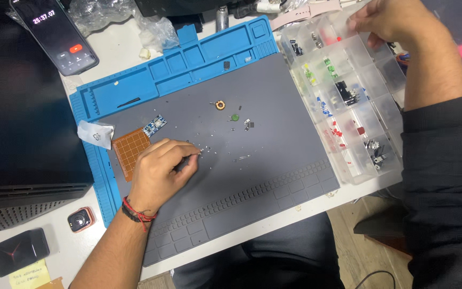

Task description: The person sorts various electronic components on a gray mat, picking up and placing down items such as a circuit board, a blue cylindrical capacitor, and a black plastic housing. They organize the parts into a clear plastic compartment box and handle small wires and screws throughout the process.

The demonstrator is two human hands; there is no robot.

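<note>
My left hand (161, 168) rests on the grey work mat (274, 160), thumb and forefinger pinched on a tiny metal part among small loose components. Beside it to the left lie a brown perforated board (129, 149) and a small blue circuit module (155, 126). My right hand (389, 21) reaches into the far end of a clear compartment box (348, 93) of sorted electronic parts; what its fingers hold is hidden. A copper coil (220, 105), a green disc part (235, 118) and a small black component (248, 125) lie mid-mat.
The mat's blue tray edge (188, 59) runs along the far and left sides. A phone (54, 32) with a lit screen lies far left, crumpled plastic bags (108, 13) beside it. A watch body (80, 219), a dark device (20, 250) and a yellow note (29, 274) sit near left.
</note>
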